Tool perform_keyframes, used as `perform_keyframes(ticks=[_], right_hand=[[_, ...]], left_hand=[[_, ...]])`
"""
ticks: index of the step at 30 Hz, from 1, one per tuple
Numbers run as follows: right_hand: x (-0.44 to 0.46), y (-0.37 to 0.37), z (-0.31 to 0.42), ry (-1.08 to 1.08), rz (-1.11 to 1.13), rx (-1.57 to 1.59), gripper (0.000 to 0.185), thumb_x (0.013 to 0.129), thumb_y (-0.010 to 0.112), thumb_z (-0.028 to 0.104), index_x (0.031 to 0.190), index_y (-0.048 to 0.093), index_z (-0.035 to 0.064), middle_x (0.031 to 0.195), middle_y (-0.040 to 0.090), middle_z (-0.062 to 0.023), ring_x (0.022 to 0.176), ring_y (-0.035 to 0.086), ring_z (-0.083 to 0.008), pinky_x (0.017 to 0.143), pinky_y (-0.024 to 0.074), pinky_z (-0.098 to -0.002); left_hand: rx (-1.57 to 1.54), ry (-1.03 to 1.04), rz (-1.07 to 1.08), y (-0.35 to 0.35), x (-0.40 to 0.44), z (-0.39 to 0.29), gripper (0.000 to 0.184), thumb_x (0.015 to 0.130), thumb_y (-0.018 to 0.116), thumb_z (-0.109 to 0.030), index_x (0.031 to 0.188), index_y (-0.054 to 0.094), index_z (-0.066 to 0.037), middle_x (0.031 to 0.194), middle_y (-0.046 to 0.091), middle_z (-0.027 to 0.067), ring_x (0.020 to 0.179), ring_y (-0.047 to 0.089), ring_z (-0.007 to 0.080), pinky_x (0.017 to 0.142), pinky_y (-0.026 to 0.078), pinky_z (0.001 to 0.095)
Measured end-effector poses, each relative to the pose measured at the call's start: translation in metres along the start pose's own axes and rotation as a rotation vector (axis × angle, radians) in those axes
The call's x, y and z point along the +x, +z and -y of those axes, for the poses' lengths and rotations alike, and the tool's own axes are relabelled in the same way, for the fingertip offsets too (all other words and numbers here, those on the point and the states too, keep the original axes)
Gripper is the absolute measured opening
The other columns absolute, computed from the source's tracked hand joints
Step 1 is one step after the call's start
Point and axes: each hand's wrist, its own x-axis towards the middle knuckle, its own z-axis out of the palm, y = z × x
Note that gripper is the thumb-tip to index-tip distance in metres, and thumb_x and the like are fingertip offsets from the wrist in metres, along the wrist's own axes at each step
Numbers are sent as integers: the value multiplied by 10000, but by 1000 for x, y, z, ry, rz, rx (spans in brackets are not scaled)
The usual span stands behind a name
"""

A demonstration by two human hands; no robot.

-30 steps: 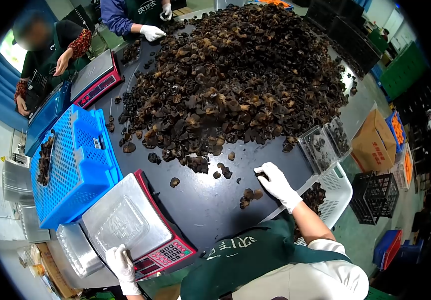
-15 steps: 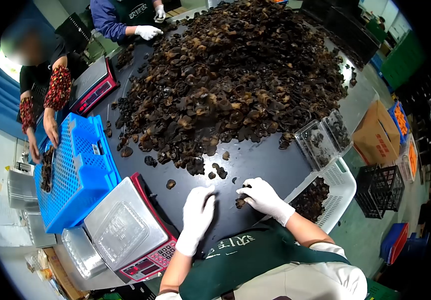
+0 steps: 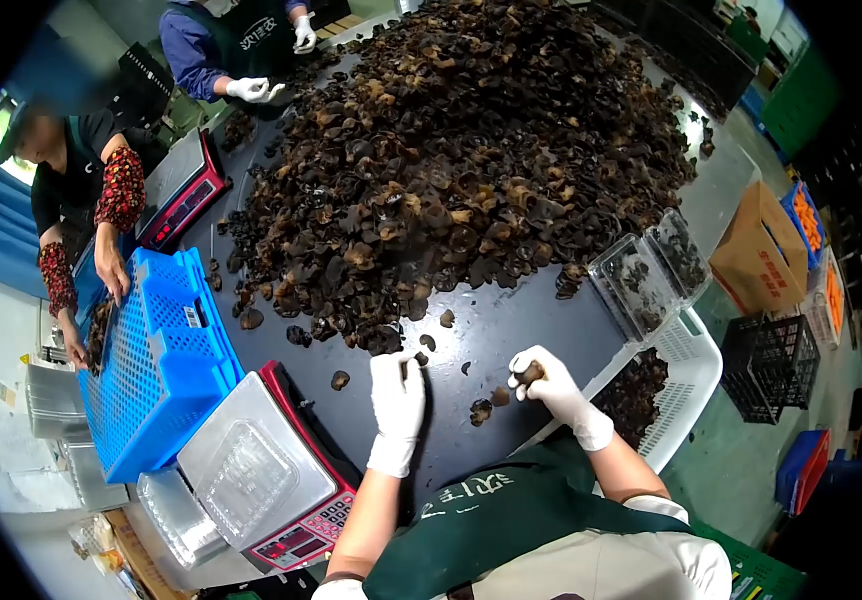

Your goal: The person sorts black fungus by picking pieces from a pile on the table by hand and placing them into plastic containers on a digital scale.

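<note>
My right hand [image 3: 556, 388], in a white glove, pinches a small brown wood ear mushroom [image 3: 530, 373] above the dark tabletop. Two loose wood ear pieces [image 3: 481, 411] lie just left of that hand. My left hand [image 3: 397, 405], gloved as well, reaches forward to the near edge of the large wood ear pile [image 3: 451, 200]. Its thumb and fingers are apart, and a small dark piece [image 3: 421, 358] lies by the fingertips. Whether the left fingertips touch it, I cannot tell.
A white basket [image 3: 691, 370] of wood ears stands right, with clear plastic boxes [image 3: 641, 285] above it. At left are a red-edged scale [image 3: 261, 470] carrying a clear lid, and a blue crate [image 3: 151, 370]. Two co-workers work across the left side, one in white gloves [image 3: 251, 90].
My left hand has moved forward to the pile's edge. My right hand has moved slightly right and up and now pinches a wood ear, leaving pieces on the table beside it.
</note>
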Motion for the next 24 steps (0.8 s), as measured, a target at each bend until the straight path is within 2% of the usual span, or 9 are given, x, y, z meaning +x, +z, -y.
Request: perform_keyframes(ticks=[2, 3, 6, 7, 10, 14, 15, 19, 24], right_hand=[[1, 11, -1, -248, 97, -540, 273, 678, 495, -64, 924, 501, 55, 847, 502, -17, 751, 484, -101, 687, 425, -225], [-1, 19, -6, -270, 101, -510, 210, 682, 530, -47, 855, 473, 57, 809, 454, -3, 731, 445, -88, 666, 394, -215], [-7, 41, -3, -366, 121, -846, 170, 700, 578, -2, 800, 451, 51, 757, 457, -85, 633, 485, -219, 604, 426, -297], [-8, 44, -7, -330, 120, -853, 156, 719, 589, 24, 806, 461, 45, 740, 458, -113, 605, 478, -284, 596, 439, -323], [-8, 50, -10, -128, 126, -810, 133, 746, 589, 41, 834, 489, 47, 744, 511, -80, 614, 509, -190, 622, 452, -316], [-2, 54, -15, -81, 92, -698, 174, 788, 561, 12, 958, 540, 41, 799, 546, -40, 664, 498, -119, 660, 461, -280], [2, 59, -14, -54, 74, -557, 240, 811, 549, 0, 1048, 540, 34, 833, 548, -28, 695, 494, -103, 683, 459, -260], [11, 77, -9, -2, 113, -425, 398, 866, 560, 4, 1260, 502, 17, 979, 574, -32, 822, 530, -94, 765, 457, -238], [17, 108, -7, -69, 280, -438, 358, 854, 588, 7, 1209, 535, -1, 1058, 594, -53, 902, 557, -111, 823, 460, -253]], left_hand=[[62, -56, -32, -5, 6, 26, 106, 831, 609, -56, 900, 536, -23, 910, 492, 157, 833, 536, 316, 770, 458, 378], [12, -117, -45, -5, 9, 27, 136, 793, 632, -29, 876, 524, -20, 911, 499, 146, 841, 530, 304, 778, 450, 364], [110, -2, -39, 4, 8, 48, 196, 745, 658, -3, 859, 499, -19, 982, 513, 160, 894, 530, 328, 805, 443, 371], [126, -33, 22, 8, 6, 51, 193, 749, 655, -16, 853, 493, -24, 1004, 525, 182, 894, 543, 349, 778, 453, 386], [41, -142, -12, 14, -4, 46, 147, 787, 634, -63, 803, 493, -26, 765, 541, 161, 671, 546, 337, 635, 457, 372], [-496, -396, 94, 9, -27, 42, 115, 832, 623, -49, 795, 514, -45, 669, 540, 15, 588, 497, 114, 554, 420, 260], [-875, -714, 188, -7, -28, 24, 84, 860, 591, -22, 873, 512, -47, 694, 519, -26, 585, 473, 85, 559, 417, 208], [-1598, -932, 343, -32, -59, 13, 460, 917, 594, -129, 1323, 419, 2, 871, 509, -3, 677, 487, 70, 613, 455, 213], [-1692, -927, 317, -47, -82, 11, 409, 912, 600, -146, 1286, 476, -34, 1054, 579, 30, 775, 542, 79, 657, 454, 217]])
